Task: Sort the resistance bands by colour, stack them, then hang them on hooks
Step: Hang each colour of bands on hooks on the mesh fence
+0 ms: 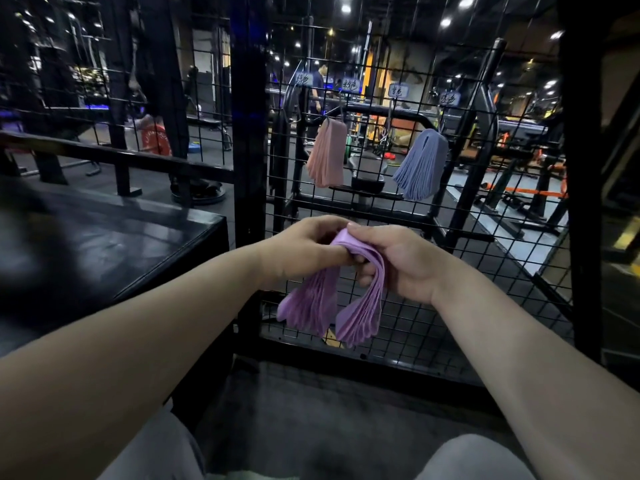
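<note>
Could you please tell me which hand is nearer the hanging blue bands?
Right. The right hand is below the blue bands, slightly left; the left hand is farther left, under the pink bands.

The mesh labels point(397, 90) (seemingly handwritten) are too blurred to read.

One camera rides on the person's head, facing forward and tipped down; it sits close over both forearms, which run in from the lower corners to the left hand point(304, 251) and right hand point(405, 265), meeting mid-frame on the purple resistance bands point(308, 306); the wire grid panel point(398, 202) stands just ahead, roughly square to the lens; the wide angle bends the frame's edges; grey-clad knees point(474, 459) mark the bottom edge.
</note>
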The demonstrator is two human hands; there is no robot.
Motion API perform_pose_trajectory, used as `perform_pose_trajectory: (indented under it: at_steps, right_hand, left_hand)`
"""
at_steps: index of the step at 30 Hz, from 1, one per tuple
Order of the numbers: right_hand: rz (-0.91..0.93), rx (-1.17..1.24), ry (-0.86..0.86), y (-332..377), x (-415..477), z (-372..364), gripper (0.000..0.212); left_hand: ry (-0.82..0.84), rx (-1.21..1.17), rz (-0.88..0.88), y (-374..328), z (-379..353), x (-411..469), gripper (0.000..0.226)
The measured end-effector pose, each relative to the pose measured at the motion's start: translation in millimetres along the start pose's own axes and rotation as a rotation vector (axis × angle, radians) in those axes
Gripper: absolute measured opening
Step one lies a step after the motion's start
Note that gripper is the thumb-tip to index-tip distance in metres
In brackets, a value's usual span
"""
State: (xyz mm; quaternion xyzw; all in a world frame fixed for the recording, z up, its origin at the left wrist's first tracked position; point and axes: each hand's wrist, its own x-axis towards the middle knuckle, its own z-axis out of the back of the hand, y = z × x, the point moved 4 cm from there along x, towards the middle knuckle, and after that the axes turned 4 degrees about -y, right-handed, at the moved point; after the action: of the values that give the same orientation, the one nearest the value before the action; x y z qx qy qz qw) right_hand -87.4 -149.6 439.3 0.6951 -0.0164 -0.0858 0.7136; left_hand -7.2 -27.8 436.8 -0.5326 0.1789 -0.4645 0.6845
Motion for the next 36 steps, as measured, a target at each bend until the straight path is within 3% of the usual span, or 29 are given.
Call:
perform_pose_trajectory:
  at_steps: [15, 17, 19, 21, 23, 25, 28, 32, 36]
  right_hand:
    - [0.011, -0.090, -0.032, 11, 9, 6, 0.035]
    - [0.027, -0.052, -0.036, 11, 12, 7, 0.037]
    - [0.029, 0.031, -0.046, 11, 15, 7, 0.037]
    - [-0.004, 0.120, -0.046, 12, 17, 6, 0.036]
    - [-0.018, 0.137, -0.028, 13, 21, 6, 0.038]
    - [-0.009, 0.122, -0.053, 18, 24, 8, 0.040]
    - [0.046, 0.099, -0.084, 24, 30, 12, 0.039]
    - [0.175, -0.075, -0.173, 30, 44, 23, 0.039]
    - [0.189, -0.210, -0.232, 36, 55, 33, 0.042]
  left_hand:
    - [-0.049, -0.236, 0.026, 2, -1, 16, 0.028]
    - [-0.101, -0.181, -0.026, 1, 0, 18, 0.024]
    - [-0.187, 0.023, -0.114, 2, 3, 20, 0.025]
    - [-0.254, 0.364, -0.233, 1, 3, 21, 0.039]
    - [-0.284, 0.545, -0.304, 1, 2, 23, 0.060]
    - [-0.305, 0.543, -0.316, 2, 3, 27, 0.066]
    - [-0.329, 0.524, -0.340, -3, 6, 36, 0.052]
    - [-0.264, 0.543, -0.345, -6, 11, 52, 0.037]
    - [-0.208, 0.585, -0.338, -6, 17, 71, 0.033]
